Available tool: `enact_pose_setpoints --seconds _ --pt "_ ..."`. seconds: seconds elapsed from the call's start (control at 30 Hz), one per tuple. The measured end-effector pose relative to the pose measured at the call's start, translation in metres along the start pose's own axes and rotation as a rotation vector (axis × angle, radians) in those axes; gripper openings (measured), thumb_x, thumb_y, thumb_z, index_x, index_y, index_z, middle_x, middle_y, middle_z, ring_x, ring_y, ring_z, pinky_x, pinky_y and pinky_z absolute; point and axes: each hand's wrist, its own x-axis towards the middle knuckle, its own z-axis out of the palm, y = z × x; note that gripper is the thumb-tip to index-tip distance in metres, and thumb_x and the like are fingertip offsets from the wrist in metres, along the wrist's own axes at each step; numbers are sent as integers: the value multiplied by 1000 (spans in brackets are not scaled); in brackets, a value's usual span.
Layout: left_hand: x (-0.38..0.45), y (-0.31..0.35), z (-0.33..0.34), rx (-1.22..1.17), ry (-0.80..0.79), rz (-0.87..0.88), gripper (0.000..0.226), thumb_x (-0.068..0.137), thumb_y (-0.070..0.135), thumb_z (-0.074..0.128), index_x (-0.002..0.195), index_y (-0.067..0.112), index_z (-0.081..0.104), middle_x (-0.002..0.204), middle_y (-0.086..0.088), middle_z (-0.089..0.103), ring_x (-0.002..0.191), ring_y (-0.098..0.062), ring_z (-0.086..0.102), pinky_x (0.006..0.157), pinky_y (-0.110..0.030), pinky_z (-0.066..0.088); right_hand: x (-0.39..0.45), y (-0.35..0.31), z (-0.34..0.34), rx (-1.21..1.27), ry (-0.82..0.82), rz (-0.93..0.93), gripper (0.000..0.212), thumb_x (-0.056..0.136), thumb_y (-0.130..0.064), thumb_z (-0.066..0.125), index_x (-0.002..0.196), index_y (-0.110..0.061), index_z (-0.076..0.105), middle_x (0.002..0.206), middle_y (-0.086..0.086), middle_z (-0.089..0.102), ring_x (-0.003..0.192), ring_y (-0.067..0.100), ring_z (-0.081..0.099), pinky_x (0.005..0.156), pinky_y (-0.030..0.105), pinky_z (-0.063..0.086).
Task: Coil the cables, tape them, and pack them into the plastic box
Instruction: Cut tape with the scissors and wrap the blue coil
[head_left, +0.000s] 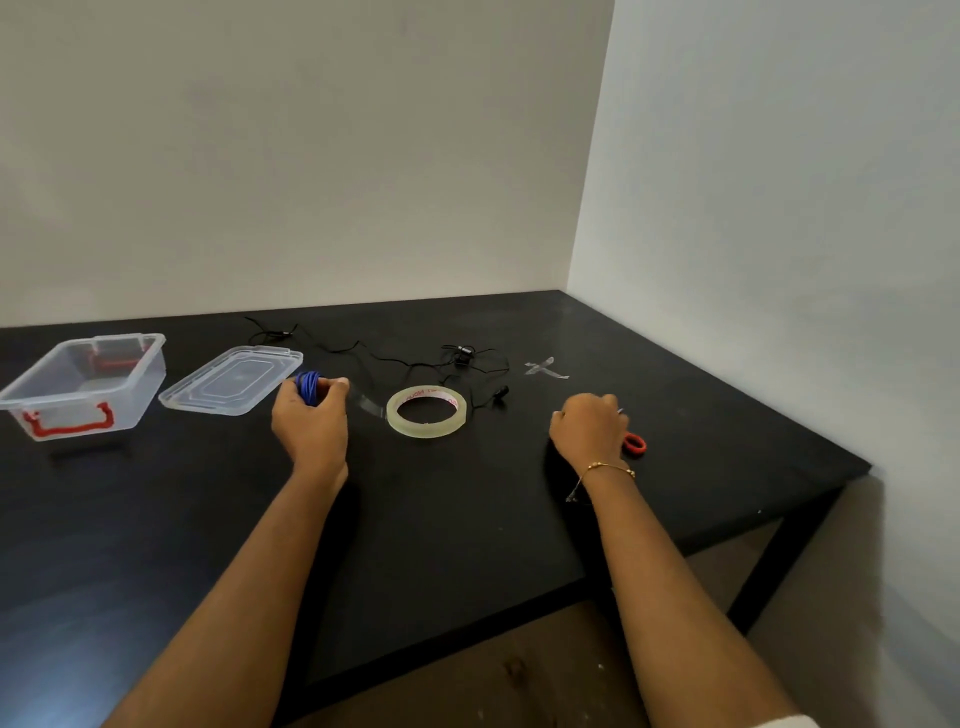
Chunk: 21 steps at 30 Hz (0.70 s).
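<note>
Head view: black table (441, 519) in pale-walled corner; left hand (310, 422) grips blue cable coil (309, 387); right hand (589, 427) closes on red-handled scissors (635, 443).

Matt black table (467, 519). Clear glossy plastic box (83, 387), red handles; clear plastic lid (231, 381). Translucent shiny tape roll (426, 411). Blue rubbery cable coil (308, 387).

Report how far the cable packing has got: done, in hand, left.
Done: the blue cable is coiled, and the lid lies off the plastic box.
In hand: the left hand grips that coil, a strip from the tape roll running to it; the right hand closes on the orange-handled scissors.
Left: cut and wrap the tape, coil the loose black cables, pack everything; the box looks empty.
</note>
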Motion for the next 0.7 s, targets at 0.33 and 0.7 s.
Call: enact_pose_setpoints --seconds 0.33,0.7 --pt "0 2 -2 -45 -7 -31 27 85 11 62 110 15 52 88 6 51 77 -7 52 84 -25 47 -33 -19 -2 -13 -20 213 24 88 -21 56 111 -13 58 125 14 47 117 33 39 94 41 36" --pt "1 7 -7 -79 24 -69 33 86 10 61 117 10 51 101 -1 51 87 -9 53 85 -26 49 -47 -31 -10 302 -45 25 23 88 4 46 108 -2 58 102 16 63 91 27 58 69 30 43"
